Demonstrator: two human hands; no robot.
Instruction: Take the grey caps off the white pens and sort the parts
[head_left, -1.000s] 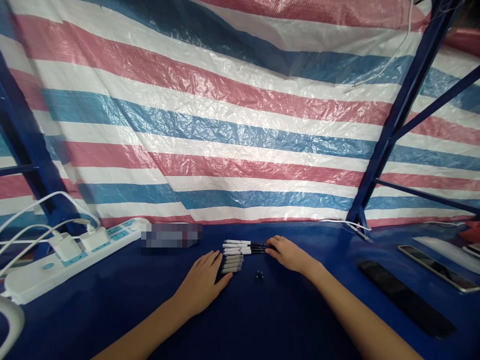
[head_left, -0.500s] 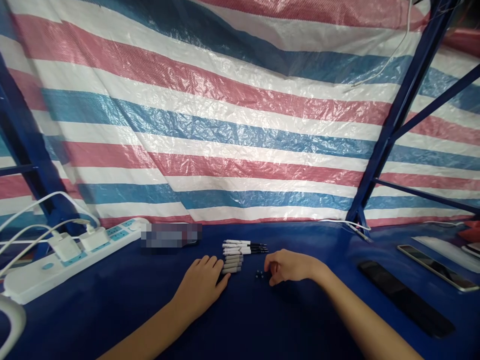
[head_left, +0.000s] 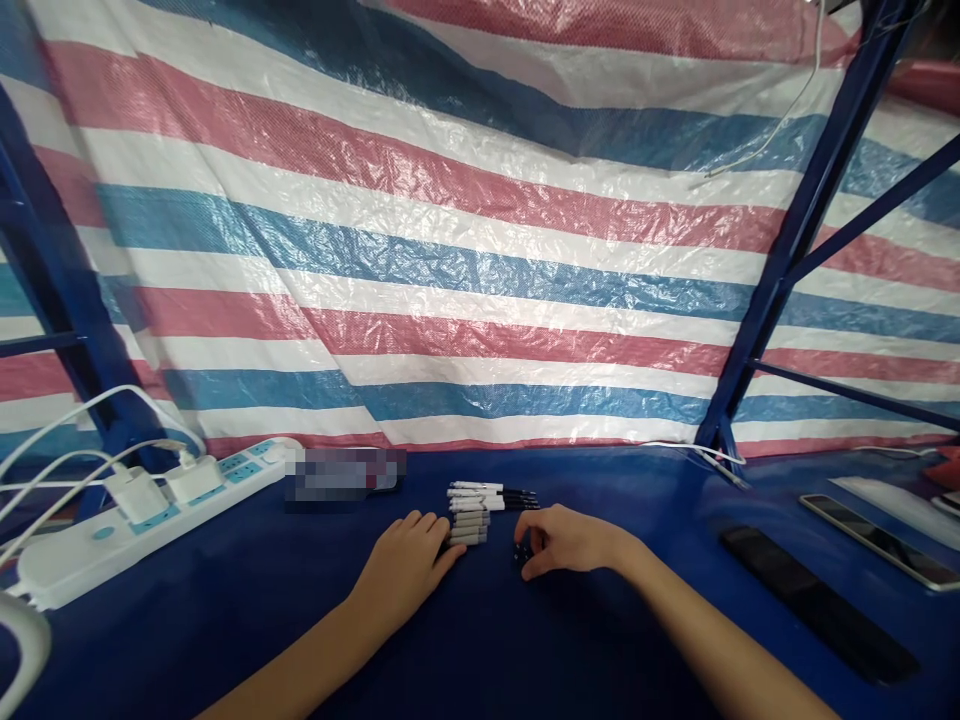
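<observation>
My left hand (head_left: 409, 560) lies palm down on the table, fingers stretched out and slightly apart. Its fingertips and thumb touch or nearly touch the left ends of several short grey cylinders (head_left: 470, 527), which lie side by side in a row. Just behind these, several white pens (head_left: 476, 495) with black ends lie parallel, pointing right. My right hand (head_left: 570, 540) is curled on its side right of the grey cylinders. Its thumb and index finger close around a small cluster of dark pieces (head_left: 520, 552), partly hidden by the fingers; their exact kind is too small to make out.
A white power strip (head_left: 67, 565) with plugged-in chargers (head_left: 136, 495) runs along the left. A blurred-out object (head_left: 330, 475) lies at the back. On the right are a long black object (head_left: 817, 600) and a phone (head_left: 881, 540). Blue metal posts (head_left: 765, 280) and striped sheeting stand behind.
My right hand has moved slightly left, and its fingers now surround the small dark pieces that lay beside it. My left hand stays by the grey cylinders. The view has shifted slightly.
</observation>
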